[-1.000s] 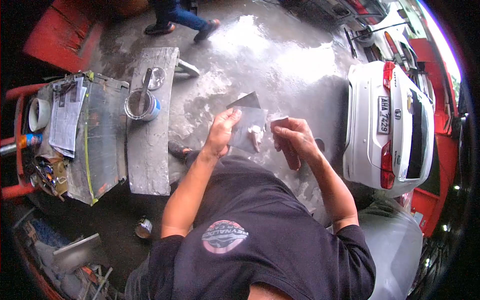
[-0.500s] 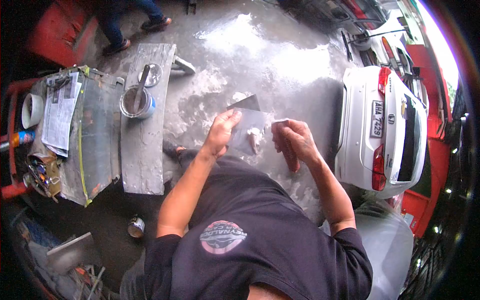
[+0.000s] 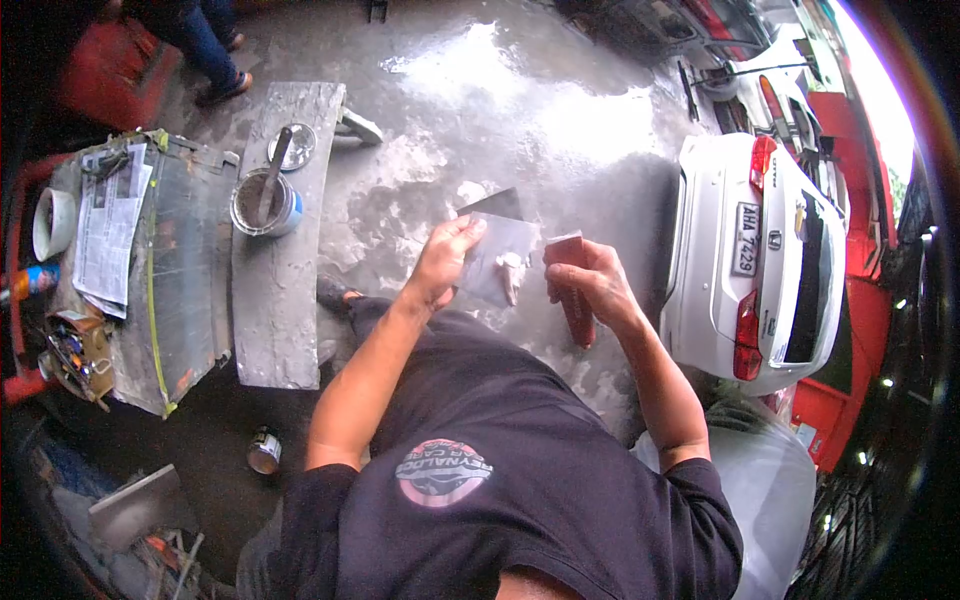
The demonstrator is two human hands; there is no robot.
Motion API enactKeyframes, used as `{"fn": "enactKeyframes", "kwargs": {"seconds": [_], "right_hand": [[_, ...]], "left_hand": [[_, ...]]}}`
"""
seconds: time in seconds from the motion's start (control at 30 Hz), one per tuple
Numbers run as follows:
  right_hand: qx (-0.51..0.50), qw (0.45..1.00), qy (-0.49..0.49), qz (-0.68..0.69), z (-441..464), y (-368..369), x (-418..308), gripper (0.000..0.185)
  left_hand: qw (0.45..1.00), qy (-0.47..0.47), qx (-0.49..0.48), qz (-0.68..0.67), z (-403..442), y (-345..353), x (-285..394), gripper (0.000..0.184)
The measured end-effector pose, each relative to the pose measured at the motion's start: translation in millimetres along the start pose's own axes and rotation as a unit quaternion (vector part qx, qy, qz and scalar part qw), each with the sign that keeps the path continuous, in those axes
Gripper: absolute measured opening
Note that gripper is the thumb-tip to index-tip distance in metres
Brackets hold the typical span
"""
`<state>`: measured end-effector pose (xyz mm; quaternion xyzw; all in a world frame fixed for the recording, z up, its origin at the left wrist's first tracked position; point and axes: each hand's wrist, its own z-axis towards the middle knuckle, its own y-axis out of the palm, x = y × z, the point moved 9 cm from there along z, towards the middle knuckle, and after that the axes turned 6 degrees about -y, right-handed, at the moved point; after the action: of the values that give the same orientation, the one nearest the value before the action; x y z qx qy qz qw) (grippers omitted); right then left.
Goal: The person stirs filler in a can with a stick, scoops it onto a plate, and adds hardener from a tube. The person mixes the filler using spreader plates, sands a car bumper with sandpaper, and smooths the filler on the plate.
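Observation:
My left hand (image 3: 443,262) grips a thin, see-through flat sheet (image 3: 492,240) by its left edge, thumb on top. A dark flat piece (image 3: 500,204) sticks out beyond the sheet's far edge. A pale lump of paste (image 3: 510,277) lies on the sheet's right part. To the right of it, my right hand (image 3: 592,280) is closed around a long reddish-brown tool (image 3: 572,300), its pale far edge pointing away from me. The tool and the sheet are apart.
On the left, an open can (image 3: 266,205) with a stick and a round lid (image 3: 295,147) rest on a grey bench (image 3: 280,320). Beside it is a cabinet (image 3: 190,280) with papers. A white car (image 3: 725,260) stands right. Another person's legs (image 3: 208,50) are far left.
The view has shifted, so bench and car appear further left. The other person has walked left. The tool in my right hand has turned, showing more of its broad face.

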<state>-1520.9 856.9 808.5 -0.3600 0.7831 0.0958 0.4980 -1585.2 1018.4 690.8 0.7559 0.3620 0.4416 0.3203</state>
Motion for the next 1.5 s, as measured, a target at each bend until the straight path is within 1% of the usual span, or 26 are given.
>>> {"fn": "enactKeyframes", "kwargs": {"seconds": [0.07, 0.13, 0.33, 0.47, 0.5, 0.63, 0.7, 0.9, 1.0, 1.1, 1.27, 1.5], "right_hand": [[-0.004, 1.000, -0.003, 0.009, 2, 1, -2, 0.026], [-0.007, 1.000, -0.006, 0.019, 3, 2, -5, 0.026], [-0.010, 1.000, 0.014, -0.019, 10, 1, -5, 0.028], [-0.012, 0.998, 0.043, -0.045, 12, 3, -10, 0.030], [-0.012, 0.997, 0.054, -0.062, 12, 3, -10, 0.031], [-0.004, 0.997, 0.056, -0.049, 19, 8, -11, 0.029], [-0.005, 0.995, 0.065, -0.070, 19, 11, -16, 0.029], [-0.012, 0.992, 0.084, -0.097, 22, 20, -29, 0.028], [-0.012, 0.991, 0.096, -0.095, 25, 21, -24, 0.029], [-0.035, 0.987, 0.088, -0.133, 29, 24, -25, 0.033], [-0.036, 0.985, 0.089, -0.143, 32, 31, -32, 0.034], [-0.051, 0.983, 0.082, -0.155, 39, 41, -42, 0.033]], "left_hand": [[0.999, 0.004, -0.032, 0.003, 5, 3, -1, 0.027], [1.000, 0.007, -0.030, 0.005, 7, 3, -2, 0.026], [1.000, 0.006, -0.028, 0.005, 0, 12, 11, 0.026], [0.999, -0.003, -0.036, 0.008, 1, 10, 10, 0.026], [0.999, -0.003, -0.035, 0.007, 2, 10, 10, 0.026], [1.000, 0.004, -0.021, 0.007, 0, 11, 17, 0.027], [1.000, 0.006, -0.017, 0.005, -1, 10, 18, 0.027], [0.999, 0.010, -0.031, 0.004, 2, 4, 20, 0.027], [0.999, 0.009, -0.043, 0.023, 2, 0, 20, 0.029], [0.999, 0.007, -0.031, 0.019, -1, -1, 24, 0.028], [0.999, 0.012, -0.048, 0.011, -1, -6, 27, 0.028], [0.999, 0.014, -0.040, 0.002, -6, -12, 34, 0.029]]}}
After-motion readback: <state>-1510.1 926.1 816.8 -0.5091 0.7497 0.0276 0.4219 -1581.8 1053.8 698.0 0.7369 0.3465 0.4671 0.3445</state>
